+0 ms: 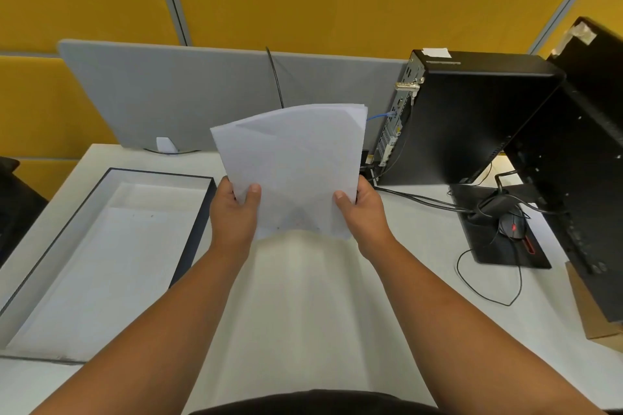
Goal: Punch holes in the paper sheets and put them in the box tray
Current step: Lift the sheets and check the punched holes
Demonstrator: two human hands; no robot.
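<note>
White table (303, 296), box tray (188, 236) at left.
Left hand (232, 212) and right hand (362, 212) pinch light, floppy paper sheets (293, 165) by the near corners.

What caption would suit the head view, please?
Both hands, left hand and right hand, hold paper sheets beside box tray.

Bright, even indoor light; soft shadows lie on the white desk (303, 296) beneath the forearms. Wide-angle distortion bends straight edges outward; detail is slightly soft throughout.
</note>
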